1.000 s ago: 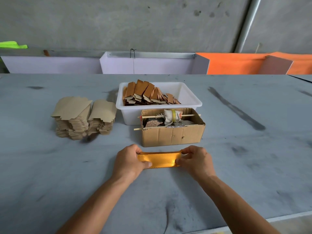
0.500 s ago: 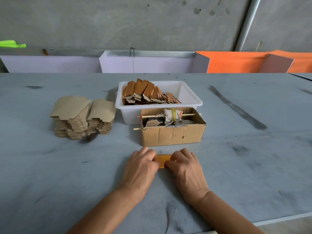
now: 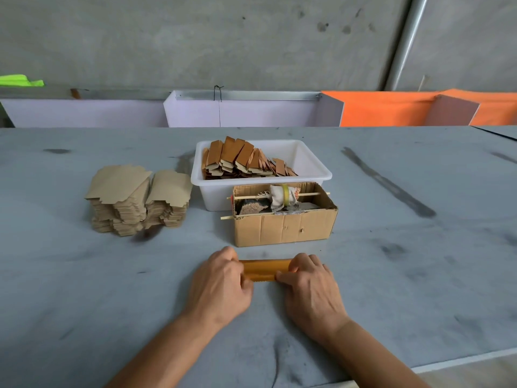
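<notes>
On the grey table (image 3: 419, 275) I see the white tub (image 3: 316, 163), the stack of kraft blanks (image 3: 134, 203) left of it, and the cardboard box (image 3: 282, 228) in front. My left grip (image 3: 221, 287) and right grip (image 3: 310, 289) each pinch one end of the orange card sleeve (image 3: 264, 270), which lies on the table just before the box.

Pinching a gold card strip (image 3: 264, 268) at its two ends, left hand (image 3: 221, 287) on one, right hand (image 3: 310, 289) on the other, low on the grey table (image 3: 391, 275). Just beyond, a cardboard box (image 3: 285, 228) with thin sticks (image 3: 310, 194) through it and a cloth bundle (image 3: 281, 196) inside, close against a white tub (image 3: 218, 196) of brown folded pieces (image 3: 237, 161). To the left, well apart, stacked tan card blanks (image 3: 137, 200)
</notes>
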A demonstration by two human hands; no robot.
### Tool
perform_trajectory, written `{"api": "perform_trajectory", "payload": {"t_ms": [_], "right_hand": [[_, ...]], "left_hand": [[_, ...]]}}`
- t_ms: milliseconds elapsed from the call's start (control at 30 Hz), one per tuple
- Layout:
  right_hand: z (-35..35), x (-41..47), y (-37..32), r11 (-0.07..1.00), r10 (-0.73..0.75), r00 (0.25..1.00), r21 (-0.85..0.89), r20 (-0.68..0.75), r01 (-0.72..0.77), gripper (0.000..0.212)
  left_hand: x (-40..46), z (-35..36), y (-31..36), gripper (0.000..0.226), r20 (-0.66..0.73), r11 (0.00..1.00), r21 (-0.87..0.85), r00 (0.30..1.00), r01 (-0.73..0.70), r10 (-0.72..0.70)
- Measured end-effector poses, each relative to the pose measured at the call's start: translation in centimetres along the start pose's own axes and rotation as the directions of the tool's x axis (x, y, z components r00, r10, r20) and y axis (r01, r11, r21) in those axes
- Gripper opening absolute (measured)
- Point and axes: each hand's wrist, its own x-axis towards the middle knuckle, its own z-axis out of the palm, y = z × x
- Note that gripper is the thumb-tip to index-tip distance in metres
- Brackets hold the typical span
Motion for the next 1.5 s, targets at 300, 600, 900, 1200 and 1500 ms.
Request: {"api": "perform_trajectory", "payload": {"t_ms": [300,600,900,1200,1500], "right_hand": [[-0.3,2.6,1.2,0.937,0.19,0.979,0.285,0.071,-0.203,0.018],[-0.8,4.6,1.7,0.979,-0.018,0.976,0.201,0.216,-0.027,0.028],[-0.9,3.2,1.7,0.9,-0.004,0.999,0.435,0.05,-0.018,0.014],[-1.0,2.6,1.8,0.859,-0.021,0.999,0.51,-0.05,0.044,0.015],[-0.3,1.6,1.8,0.841,0.029,0.984,0.536,-0.177,0.072,0.014]], "left_hand": [[3.3,0.1,-1.3,0.033,0.208,0.983,-0.156,0.976,0.097,-0.064],[3.9,-0.6,-1.2,0.018,0.304,0.961,-0.229,0.949,0.152,-0.078],[2.9,-0.8,-1.2,0.018,0.222,0.912,-0.397,0.975,0.104,-0.014],[2.9,-1.0,-0.5,0.043,0.3,0.896,-0.411,0.953,0.168,-0.041],[2.9,-1.1,-0.2,0.039,0.343,0.862,-0.472,0.939,0.186,-0.014]]}}
